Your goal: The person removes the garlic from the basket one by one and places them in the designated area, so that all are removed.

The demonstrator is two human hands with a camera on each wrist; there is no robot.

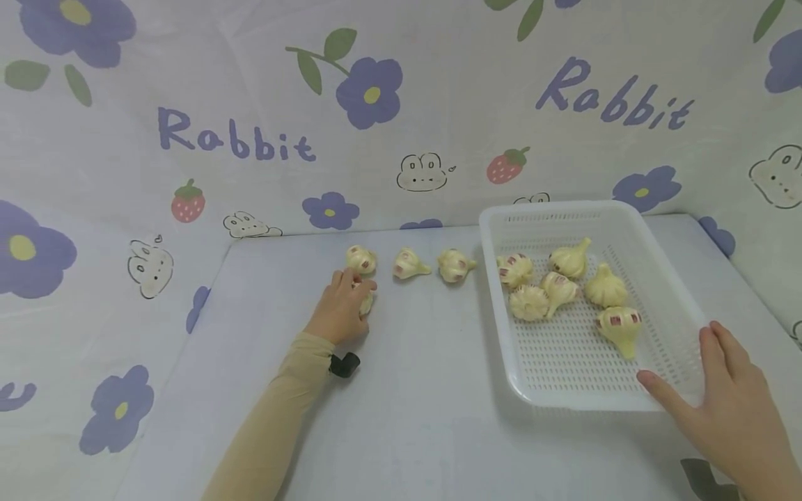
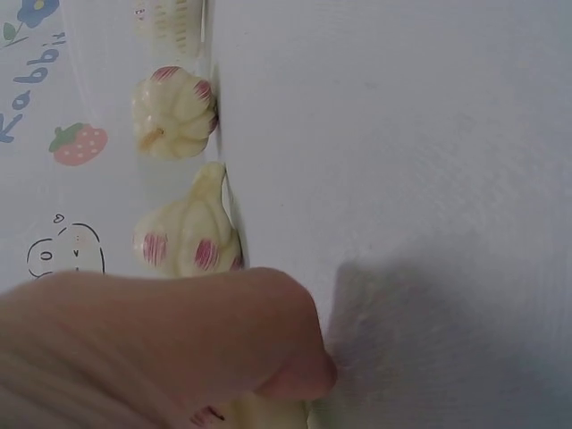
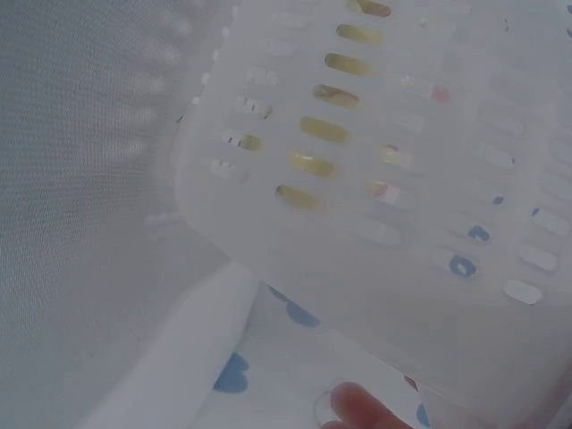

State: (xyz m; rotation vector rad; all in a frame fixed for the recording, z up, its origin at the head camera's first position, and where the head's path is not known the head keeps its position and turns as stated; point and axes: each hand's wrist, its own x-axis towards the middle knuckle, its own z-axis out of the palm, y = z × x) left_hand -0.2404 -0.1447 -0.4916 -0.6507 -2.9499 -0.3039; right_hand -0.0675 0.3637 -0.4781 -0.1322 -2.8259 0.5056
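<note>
White tabletop: hands apart, left curled round garlic, right splayed.

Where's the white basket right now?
In the head view, the white basket stands on the right of the table, beside the rightmost loose garlic bulb, with the right hand at its near right corner.

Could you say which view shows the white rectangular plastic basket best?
The head view: the white rectangular plastic basket appears nearly whole, from above. The right wrist view shows a slotted part close up; the left wrist, a top-edge fragment.
</note>
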